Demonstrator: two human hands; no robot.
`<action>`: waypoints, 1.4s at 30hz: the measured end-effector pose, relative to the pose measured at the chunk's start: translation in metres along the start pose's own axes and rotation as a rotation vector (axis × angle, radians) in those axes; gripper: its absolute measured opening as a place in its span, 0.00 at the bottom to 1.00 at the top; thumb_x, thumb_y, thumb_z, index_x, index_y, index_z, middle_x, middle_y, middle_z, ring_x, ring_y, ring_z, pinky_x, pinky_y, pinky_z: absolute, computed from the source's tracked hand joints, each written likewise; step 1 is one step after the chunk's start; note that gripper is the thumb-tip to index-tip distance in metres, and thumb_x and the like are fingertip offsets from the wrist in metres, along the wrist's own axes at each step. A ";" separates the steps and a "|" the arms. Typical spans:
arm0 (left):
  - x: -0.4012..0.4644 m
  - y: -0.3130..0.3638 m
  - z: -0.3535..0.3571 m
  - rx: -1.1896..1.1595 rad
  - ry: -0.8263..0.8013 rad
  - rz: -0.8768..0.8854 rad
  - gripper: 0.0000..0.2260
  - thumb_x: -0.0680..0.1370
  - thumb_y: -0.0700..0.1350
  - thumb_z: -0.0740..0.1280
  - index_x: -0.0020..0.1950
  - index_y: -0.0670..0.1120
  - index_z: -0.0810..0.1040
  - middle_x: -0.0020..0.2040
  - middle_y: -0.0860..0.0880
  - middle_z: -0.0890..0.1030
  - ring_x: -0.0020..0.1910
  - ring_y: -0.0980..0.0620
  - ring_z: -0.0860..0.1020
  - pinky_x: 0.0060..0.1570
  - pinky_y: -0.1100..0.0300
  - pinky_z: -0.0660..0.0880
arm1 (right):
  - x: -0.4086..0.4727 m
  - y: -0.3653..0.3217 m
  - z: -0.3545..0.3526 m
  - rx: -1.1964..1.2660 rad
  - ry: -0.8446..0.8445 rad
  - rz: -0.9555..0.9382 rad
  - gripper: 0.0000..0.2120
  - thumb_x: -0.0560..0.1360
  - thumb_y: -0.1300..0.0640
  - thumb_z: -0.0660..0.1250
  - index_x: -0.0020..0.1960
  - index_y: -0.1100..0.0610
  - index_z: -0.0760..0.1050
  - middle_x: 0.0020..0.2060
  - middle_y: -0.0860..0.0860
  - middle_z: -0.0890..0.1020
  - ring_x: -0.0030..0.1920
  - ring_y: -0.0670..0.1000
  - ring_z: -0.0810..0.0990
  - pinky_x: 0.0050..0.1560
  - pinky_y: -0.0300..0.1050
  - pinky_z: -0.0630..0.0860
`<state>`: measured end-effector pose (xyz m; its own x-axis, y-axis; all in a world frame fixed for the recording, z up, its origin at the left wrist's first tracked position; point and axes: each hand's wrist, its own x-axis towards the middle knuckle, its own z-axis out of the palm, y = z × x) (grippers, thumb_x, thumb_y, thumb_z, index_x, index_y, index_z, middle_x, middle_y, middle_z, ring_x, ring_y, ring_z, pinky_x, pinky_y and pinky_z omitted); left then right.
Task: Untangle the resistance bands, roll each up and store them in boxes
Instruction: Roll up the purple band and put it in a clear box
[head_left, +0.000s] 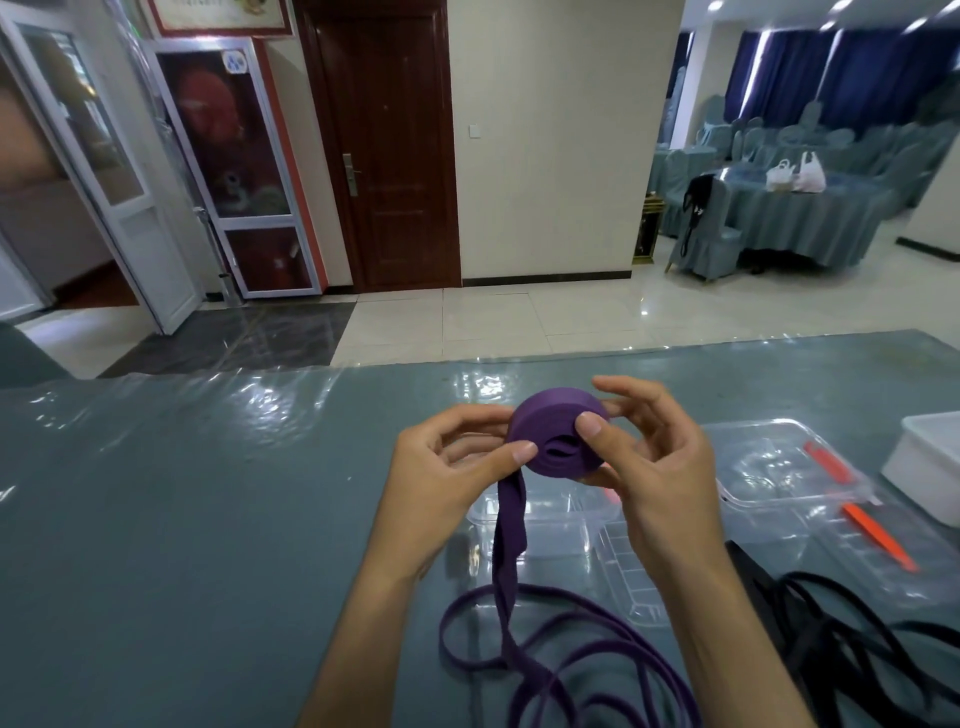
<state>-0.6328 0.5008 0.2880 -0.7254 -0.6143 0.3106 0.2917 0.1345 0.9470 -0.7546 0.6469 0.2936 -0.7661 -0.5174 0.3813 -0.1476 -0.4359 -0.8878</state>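
A purple resistance band (545, 421) is partly wound into a thick roll, held up above the table. My left hand (447, 478) pinches the roll's left side, thumb on its face. My right hand (654, 462) grips the right side, thumb pressed on the face and fingers behind. The band's loose tail (511, 535) hangs from the roll and lies in loops on the table near me. A clear plastic box (550, 525) stands open below my hands. A tangled black band (852, 639) lies at the lower right.
The grey-blue table (208, 493) is covered with a clear sheet. At the right are a clear lid (769, 462) with orange clips, another lid (634, 577) in front of the box, and a white box (930, 467). Beyond the far edge is tiled floor.
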 end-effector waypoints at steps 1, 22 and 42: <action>0.001 0.002 -0.001 0.008 0.006 0.012 0.16 0.69 0.50 0.83 0.55 0.51 0.88 0.51 0.48 0.89 0.51 0.49 0.88 0.52 0.64 0.81 | -0.001 0.000 0.002 0.012 0.001 -0.013 0.13 0.73 0.51 0.80 0.56 0.48 0.84 0.49 0.48 0.87 0.47 0.56 0.89 0.42 0.51 0.87; 0.008 0.012 -0.004 -0.051 0.030 0.136 0.14 0.71 0.48 0.82 0.55 0.53 0.87 0.50 0.48 0.89 0.49 0.52 0.87 0.52 0.65 0.81 | 0.002 0.008 0.026 0.269 0.024 0.023 0.10 0.70 0.51 0.77 0.50 0.49 0.85 0.50 0.53 0.87 0.49 0.54 0.88 0.44 0.53 0.86; 0.003 -0.016 -0.003 -0.159 0.056 0.040 0.16 0.68 0.43 0.82 0.55 0.48 0.89 0.51 0.44 0.89 0.50 0.49 0.88 0.50 0.63 0.82 | 0.005 0.027 -0.010 0.022 -0.133 0.160 0.12 0.70 0.52 0.81 0.43 0.52 0.78 0.48 0.58 0.88 0.48 0.56 0.89 0.44 0.49 0.85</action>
<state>-0.6377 0.4949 0.2733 -0.6767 -0.6537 0.3388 0.4180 0.0377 0.9076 -0.7682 0.6402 0.2691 -0.6889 -0.6734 0.2683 -0.0164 -0.3555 -0.9345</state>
